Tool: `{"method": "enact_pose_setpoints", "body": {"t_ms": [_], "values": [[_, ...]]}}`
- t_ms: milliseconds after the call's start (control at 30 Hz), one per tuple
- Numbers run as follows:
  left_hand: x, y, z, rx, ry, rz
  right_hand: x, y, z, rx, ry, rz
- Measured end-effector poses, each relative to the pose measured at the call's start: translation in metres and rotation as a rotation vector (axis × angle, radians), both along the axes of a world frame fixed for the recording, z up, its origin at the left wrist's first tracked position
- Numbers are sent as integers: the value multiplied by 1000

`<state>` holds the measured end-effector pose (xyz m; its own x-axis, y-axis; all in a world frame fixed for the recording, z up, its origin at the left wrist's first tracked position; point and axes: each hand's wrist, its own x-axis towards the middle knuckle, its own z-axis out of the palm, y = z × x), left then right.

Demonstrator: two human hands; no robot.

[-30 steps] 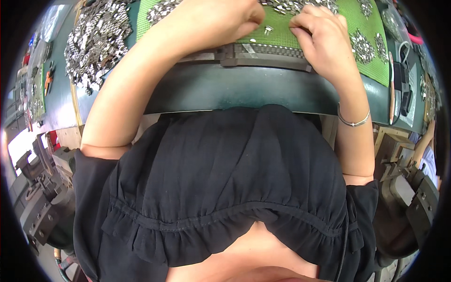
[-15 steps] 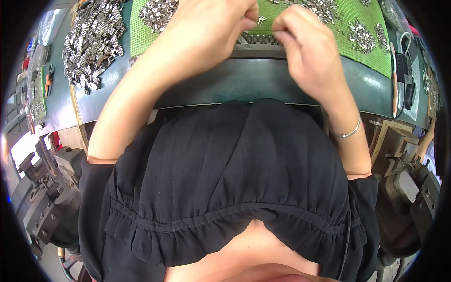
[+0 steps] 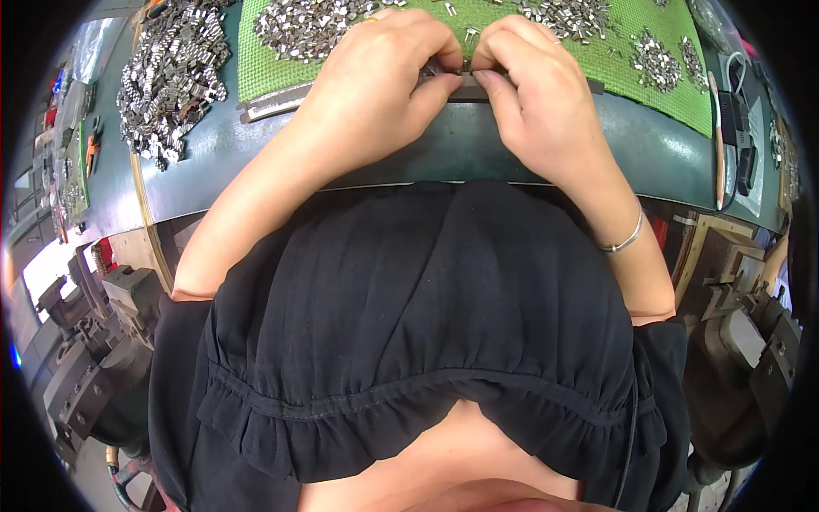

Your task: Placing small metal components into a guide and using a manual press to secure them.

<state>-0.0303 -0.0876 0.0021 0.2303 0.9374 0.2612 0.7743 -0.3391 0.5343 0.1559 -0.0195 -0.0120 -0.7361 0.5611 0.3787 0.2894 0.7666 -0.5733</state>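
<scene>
My left hand (image 3: 388, 81) and my right hand (image 3: 546, 98) meet over a long, narrow dark metal bar (image 3: 277, 102) along the near edge of a green textured mat (image 3: 618, 64). Thumb and fingers of each hand are pinched together, the fingertips nearly touching. Whatever small piece they grip is hidden between the fingers. Just beyond the fingertips, a small silvery pronged part (image 3: 471, 33) lies on the mat. A pile of small metal pieces (image 3: 303, 30) is beside my left hand, and another pile (image 3: 572, 19) lies beyond my right.
A big heap of linked-looking metal pieces (image 3: 171, 81) covers the table's left. Smaller piles of metal bits (image 3: 655, 64) sit on the mat's right. A black box with a cable (image 3: 732, 119) is at the right edge. Orange-handled pliers (image 3: 92, 149) lie far left.
My left hand has come nearer to me, down onto the bar, uncovering its left end. The right hand has shifted left, bringing both sets of fingertips together.
</scene>
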Motion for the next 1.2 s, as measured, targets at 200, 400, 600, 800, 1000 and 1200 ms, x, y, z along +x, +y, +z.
{"method": "enact_pose_setpoints", "body": {"t_ms": [200,400,600,800,1000,1200], "values": [[3,-1,-1,27,4,11,2,5,5,-175,-6,-22],[13,-4,-7,163,174,31,3,4,2,-109,58,4],[8,-5,-15,223,199,15,5,5,-1,-123,102,5],[1,-19,-14,351,270,-34,3,14,-1,-2,75,72],[-28,-16,-10,301,76,162,-11,47,13,143,-236,318],[-46,9,9,153,173,34,-30,65,17,166,-314,520]]}}
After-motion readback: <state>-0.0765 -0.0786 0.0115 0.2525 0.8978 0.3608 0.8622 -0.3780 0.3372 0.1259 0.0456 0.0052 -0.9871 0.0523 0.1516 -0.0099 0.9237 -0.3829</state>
